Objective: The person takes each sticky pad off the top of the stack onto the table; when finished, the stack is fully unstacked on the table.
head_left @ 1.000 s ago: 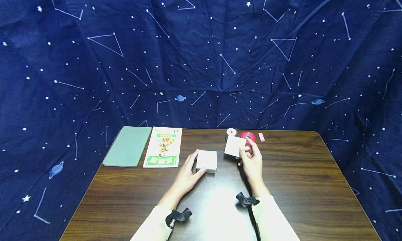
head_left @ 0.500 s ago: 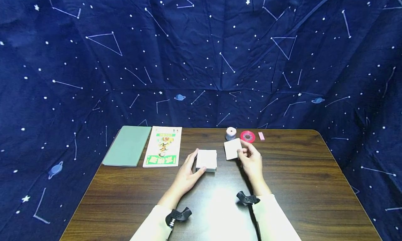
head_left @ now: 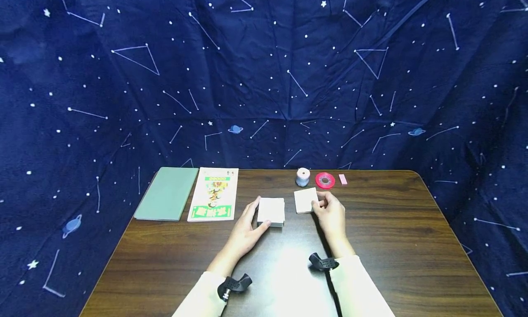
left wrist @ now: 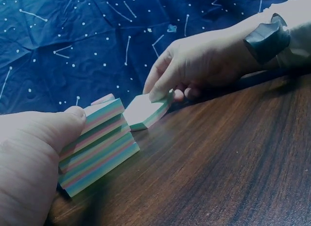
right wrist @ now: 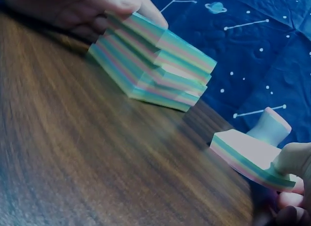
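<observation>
On the table is a stack of sticky note pads (head_left: 271, 211), white on top, with colourful striped edges (left wrist: 99, 148) that step unevenly. My left hand (head_left: 242, 234) holds the stack from its left side, the thumb at the near corner and the fingers along the far side. To the right of it, my right hand (head_left: 332, 218) pinches one more sticky note pad (head_left: 305, 201) by its right edge, thumb on top. This pad lies nearly flat, low over the wood; I cannot tell whether it touches the table. A gap separates it from the stack.
Behind the right hand stand a spool of pale thread (head_left: 303, 177), a red ring-shaped roll (head_left: 325, 180) and a small pink block (head_left: 343, 179). A green notebook (head_left: 167, 193) and an illustrated booklet (head_left: 213, 194) lie at the left. A dark blue curtain (head_left: 264, 78) hangs behind the table.
My right hand has lowered its pad towards me and levelled it, uncovering the red roll and the spool. My left hand has stayed at the stack.
</observation>
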Motion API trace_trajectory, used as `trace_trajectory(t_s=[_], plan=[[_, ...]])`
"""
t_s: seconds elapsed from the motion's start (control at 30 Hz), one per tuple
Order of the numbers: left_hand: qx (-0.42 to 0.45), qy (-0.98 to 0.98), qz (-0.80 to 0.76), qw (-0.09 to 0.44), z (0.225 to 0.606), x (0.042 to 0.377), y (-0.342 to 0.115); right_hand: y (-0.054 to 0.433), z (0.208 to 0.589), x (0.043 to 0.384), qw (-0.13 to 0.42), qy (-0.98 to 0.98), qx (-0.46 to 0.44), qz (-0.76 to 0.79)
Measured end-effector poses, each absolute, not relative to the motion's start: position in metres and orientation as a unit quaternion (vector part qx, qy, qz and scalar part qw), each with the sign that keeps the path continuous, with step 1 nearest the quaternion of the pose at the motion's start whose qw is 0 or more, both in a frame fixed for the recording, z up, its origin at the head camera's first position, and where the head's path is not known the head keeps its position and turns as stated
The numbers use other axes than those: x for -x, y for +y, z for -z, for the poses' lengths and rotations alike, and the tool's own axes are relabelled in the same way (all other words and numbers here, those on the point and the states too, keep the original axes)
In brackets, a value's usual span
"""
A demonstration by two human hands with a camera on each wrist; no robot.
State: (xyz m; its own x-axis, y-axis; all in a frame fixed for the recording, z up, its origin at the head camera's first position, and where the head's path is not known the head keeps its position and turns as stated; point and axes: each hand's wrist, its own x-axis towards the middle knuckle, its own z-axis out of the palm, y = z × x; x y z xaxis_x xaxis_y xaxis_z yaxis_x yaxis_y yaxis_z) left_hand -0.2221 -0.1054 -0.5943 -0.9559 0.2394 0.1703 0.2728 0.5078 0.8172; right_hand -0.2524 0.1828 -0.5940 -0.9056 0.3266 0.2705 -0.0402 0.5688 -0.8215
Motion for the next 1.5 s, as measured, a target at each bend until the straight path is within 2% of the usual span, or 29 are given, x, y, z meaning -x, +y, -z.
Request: trace_trajectory(t_s=[0.2,0.63,0.77,0.9,1.1,1.5], plan=[[0.148,-0.868,0.474,0.018,0.597,0.222,-0.106,0.181,0.594,0.251,0.195,-0.880,0.097,-0.422],[0.150,-0.867,0.475,0.021,0.596,0.222,-0.105,0.184,0.594,0.254,0.241,-0.856,0.108,-0.445],[0.150,-0.867,0.476,0.022,0.595,0.223,-0.105,0.185,0.593,0.255,0.247,-0.829,0.107,-0.491],[0.152,-0.867,0.475,0.022,0.595,0.224,-0.106,0.184,0.590,0.256,0.246,-0.754,0.080,-0.603],[0.150,-0.866,0.477,0.018,0.595,0.222,-0.106,0.175,0.588,0.253,0.187,-0.667,-0.017,-0.721],[0.149,-0.865,0.480,0.014,0.594,0.221,-0.106,0.152,0.590,0.244,0.054,-0.705,-0.118,-0.698]])
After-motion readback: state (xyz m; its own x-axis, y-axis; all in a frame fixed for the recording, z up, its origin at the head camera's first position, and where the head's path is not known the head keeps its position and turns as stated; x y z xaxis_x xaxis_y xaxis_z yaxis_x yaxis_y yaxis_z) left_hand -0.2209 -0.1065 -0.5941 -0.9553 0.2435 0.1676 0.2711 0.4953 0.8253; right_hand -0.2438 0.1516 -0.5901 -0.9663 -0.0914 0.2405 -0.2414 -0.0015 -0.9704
